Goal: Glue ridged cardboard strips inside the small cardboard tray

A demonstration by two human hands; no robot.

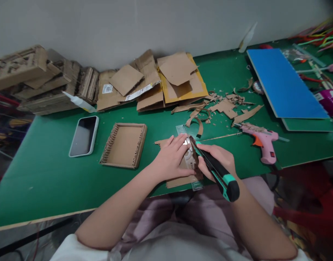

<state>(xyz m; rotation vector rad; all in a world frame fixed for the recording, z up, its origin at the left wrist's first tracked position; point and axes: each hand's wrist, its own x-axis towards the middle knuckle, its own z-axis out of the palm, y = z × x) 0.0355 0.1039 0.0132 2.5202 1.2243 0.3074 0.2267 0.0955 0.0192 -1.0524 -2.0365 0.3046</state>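
Observation:
My right hand (217,159) is closed around a black and teal utility knife (219,172), its tip end at the edge of a clear ruler (197,186). Under the ruler lies a piece of cardboard (176,182) near the table's front edge. Spread over both, my left hand (173,157) presses the ruler flat with its fingers stretched out. The knife's blade cannot be made out clearly. Left of my hands sits a shallow cardboard tray (125,145) with ridged inner sides.
On the green table (52,185) are a phone (84,136), a glue bottle (81,103), cardboard sheets (148,81) and stacked cardboard (46,79). Cardboard scraps (226,107) lie beyond my hands. A pink glue gun (261,141) and a blue board (286,85) are to the right.

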